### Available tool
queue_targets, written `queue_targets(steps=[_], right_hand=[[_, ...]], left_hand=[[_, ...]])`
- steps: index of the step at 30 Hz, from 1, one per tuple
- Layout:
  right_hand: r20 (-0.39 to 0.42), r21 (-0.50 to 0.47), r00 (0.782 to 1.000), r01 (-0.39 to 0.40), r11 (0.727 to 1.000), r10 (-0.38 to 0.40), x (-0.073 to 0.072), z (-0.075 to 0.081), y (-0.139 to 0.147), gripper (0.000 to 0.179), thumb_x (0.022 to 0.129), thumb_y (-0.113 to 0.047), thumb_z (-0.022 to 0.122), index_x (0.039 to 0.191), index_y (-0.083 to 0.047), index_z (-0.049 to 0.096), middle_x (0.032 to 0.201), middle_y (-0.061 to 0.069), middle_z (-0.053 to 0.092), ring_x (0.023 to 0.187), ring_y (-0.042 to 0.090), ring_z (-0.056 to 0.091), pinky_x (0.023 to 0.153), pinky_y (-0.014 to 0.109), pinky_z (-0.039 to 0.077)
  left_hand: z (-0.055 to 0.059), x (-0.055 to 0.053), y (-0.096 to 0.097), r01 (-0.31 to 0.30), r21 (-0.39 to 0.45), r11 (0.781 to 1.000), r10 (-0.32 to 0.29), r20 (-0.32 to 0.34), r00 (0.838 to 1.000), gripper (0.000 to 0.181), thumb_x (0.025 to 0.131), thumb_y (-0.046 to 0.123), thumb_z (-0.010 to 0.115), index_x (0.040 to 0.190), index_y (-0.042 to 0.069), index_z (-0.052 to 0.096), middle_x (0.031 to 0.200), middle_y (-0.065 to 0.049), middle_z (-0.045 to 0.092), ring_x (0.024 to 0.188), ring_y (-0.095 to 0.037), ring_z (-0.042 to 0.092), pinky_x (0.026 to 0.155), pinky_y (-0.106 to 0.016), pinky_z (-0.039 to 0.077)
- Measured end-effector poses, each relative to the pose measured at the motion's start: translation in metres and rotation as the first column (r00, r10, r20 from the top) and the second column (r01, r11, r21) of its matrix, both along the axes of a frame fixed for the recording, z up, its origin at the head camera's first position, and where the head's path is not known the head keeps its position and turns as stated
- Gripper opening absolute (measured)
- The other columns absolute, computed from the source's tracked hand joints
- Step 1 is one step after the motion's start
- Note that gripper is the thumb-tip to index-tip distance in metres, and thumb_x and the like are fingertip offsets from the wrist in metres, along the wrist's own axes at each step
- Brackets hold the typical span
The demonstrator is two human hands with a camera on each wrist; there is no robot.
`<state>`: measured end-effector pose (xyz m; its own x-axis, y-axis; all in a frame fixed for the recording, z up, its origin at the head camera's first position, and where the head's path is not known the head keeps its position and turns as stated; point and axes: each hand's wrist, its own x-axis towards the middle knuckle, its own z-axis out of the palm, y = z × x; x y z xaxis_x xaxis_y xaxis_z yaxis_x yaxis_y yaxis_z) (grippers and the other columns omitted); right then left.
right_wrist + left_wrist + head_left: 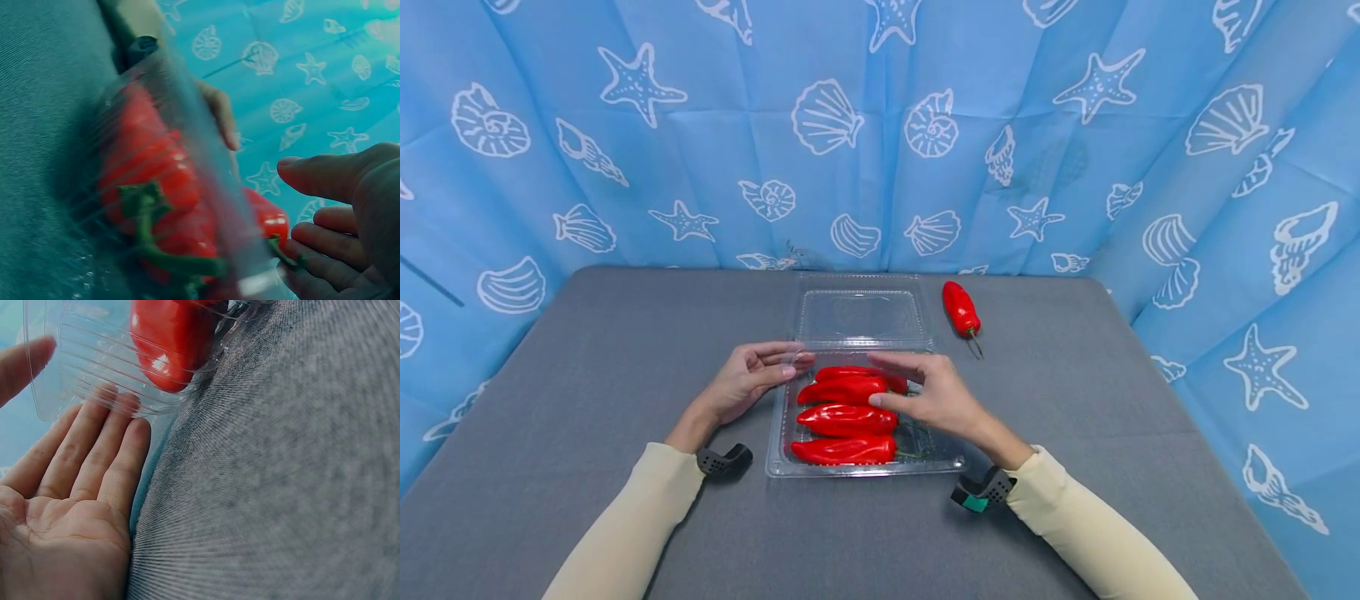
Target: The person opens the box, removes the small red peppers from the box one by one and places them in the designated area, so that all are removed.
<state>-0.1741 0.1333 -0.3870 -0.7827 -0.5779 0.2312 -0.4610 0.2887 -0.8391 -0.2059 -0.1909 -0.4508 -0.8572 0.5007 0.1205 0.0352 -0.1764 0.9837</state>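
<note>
Several long red peppers point(846, 419) lie side by side in a clear plastic container point(775, 450), their green stems point(147, 225) toward the right. At the container's left wall is my left hand point(751, 381), palm facing in. Its straight fingers point(106, 450) reach right up to the ribbed plastic, with the thumb point(28, 365) raised by the rim. Over the container's right side hovers my right hand point(934, 392), thumb and fingers spread apart, close to the stem end of the upper peppers. In the right wrist view the container and peppers are blurred.
The container's clear lid point(861, 315) lies folded back behind it. One more red pepper point(960, 308) rests on the grey tabletop point(1037, 375) at the back right, stem toward me. A blue shell-patterned curtain point(880, 167) hangs behind the table and along its sides.
</note>
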Motion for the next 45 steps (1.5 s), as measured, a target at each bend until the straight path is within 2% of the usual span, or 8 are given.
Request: queue_targets(steps=[4,10,16,21,29,36,39,45], right_hand=[[-0.018,0.089,0.999,-0.028,0.996,0.030,0.000,-0.004,-0.003,0.061,0.088,-0.013,0.080,0.143,-0.004,0.057,0.130,0.010,0.068,0.107,0.020,0.068,0.095,0.044,0.056],[-0.062,0.189,0.995,-0.070,0.979,0.083,0.001,-0.007,-0.005,0.065,0.091,-0.020,0.078,0.148,-0.004,0.051,0.132,0.006,0.066,0.106,0.015,0.066,0.094,0.032,0.056],[-0.082,0.231,0.991,-0.086,0.969,0.107,0.002,-0.008,-0.005,0.065,0.092,-0.022,0.076,0.149,-0.005,0.049,0.140,0.008,0.060,0.118,0.021,0.061,0.098,0.037,0.054],[-0.119,0.250,0.985,-0.092,0.964,0.125,0.001,-0.011,-0.005,0.063,0.091,-0.015,0.077,0.148,-0.006,0.052,0.145,0.009,0.057,0.128,0.026,0.056,0.102,0.040,0.052],[-0.165,0.226,0.979,-0.082,0.971,0.121,0.000,-0.013,-0.005,0.057,0.088,-0.005,0.077,0.142,-0.004,0.059,0.141,0.009,0.061,0.125,0.026,0.061,0.102,0.039,0.052],[-0.166,0.191,0.980,-0.073,0.979,0.106,-0.001,-0.010,-0.004,0.054,0.089,-0.004,0.077,0.140,-0.005,0.061,0.134,0.007,0.066,0.109,0.017,0.067,0.093,0.032,0.057],[-0.159,0.147,0.983,-0.065,0.987,0.089,-0.002,-0.006,-0.003,0.054,0.089,-0.004,0.077,0.140,-0.006,0.061,0.132,0.008,0.067,0.108,0.017,0.067,0.093,0.035,0.057],[-0.145,0.000,0.989,-0.019,1.000,0.019,-0.005,0.009,0.007,0.054,0.088,0.000,0.077,0.139,-0.003,0.061,0.134,0.012,0.066,0.117,0.024,0.066,0.100,0.041,0.053]], left_hand=[[0.000,0.000,0.000,0.000,-0.001,1.000,0.000,0.003,1.000,0.053,0.098,0.002,0.061,0.144,-0.016,0.040,0.138,-0.022,0.061,0.126,-0.023,0.062,0.104,-0.032,0.048],[0.001,0.001,0.000,0.005,0.003,1.000,-0.005,-0.002,1.000,0.053,0.098,0.001,0.060,0.144,-0.016,0.041,0.138,-0.024,0.060,0.127,-0.024,0.061,0.105,-0.034,0.047],[0.001,0.001,0.000,0.001,-0.008,1.000,-0.001,-0.001,1.000,0.052,0.098,0.001,0.060,0.144,-0.015,0.042,0.139,-0.024,0.059,0.127,-0.024,0.061,0.105,-0.034,0.047],[0.001,0.001,0.001,-0.006,-0.016,1.000,0.006,0.000,1.000,0.052,0.098,0.001,0.060,0.145,-0.014,0.042,0.139,-0.022,0.060,0.126,-0.022,0.062,0.104,-0.033,0.048],[0.001,0.001,0.002,-0.011,-0.021,1.000,0.011,-0.007,1.000,0.052,0.098,0.002,0.061,0.144,-0.014,0.043,0.137,-0.023,0.061,0.125,-0.022,0.062,0.104,-0.031,0.048],[0.000,0.000,0.001,-0.019,-0.017,1.000,0.020,0.004,1.000,0.053,0.097,0.002,0.062,0.143,-0.014,0.043,0.136,-0.020,0.062,0.124,-0.022,0.062,0.104,-0.031,0.048],[-0.001,0.000,0.001,-0.018,-0.024,1.000,0.018,0.001,1.000,0.054,0.097,0.003,0.062,0.144,-0.015,0.042,0.137,-0.020,0.062,0.125,-0.022,0.062,0.104,-0.030,0.048],[-0.002,-0.001,0.000,-0.015,-0.002,1.000,0.015,0.008,1.000,0.051,0.097,0.000,0.060,0.143,-0.014,0.044,0.133,-0.012,0.066,0.121,-0.021,0.064,0.104,-0.032,0.049]])
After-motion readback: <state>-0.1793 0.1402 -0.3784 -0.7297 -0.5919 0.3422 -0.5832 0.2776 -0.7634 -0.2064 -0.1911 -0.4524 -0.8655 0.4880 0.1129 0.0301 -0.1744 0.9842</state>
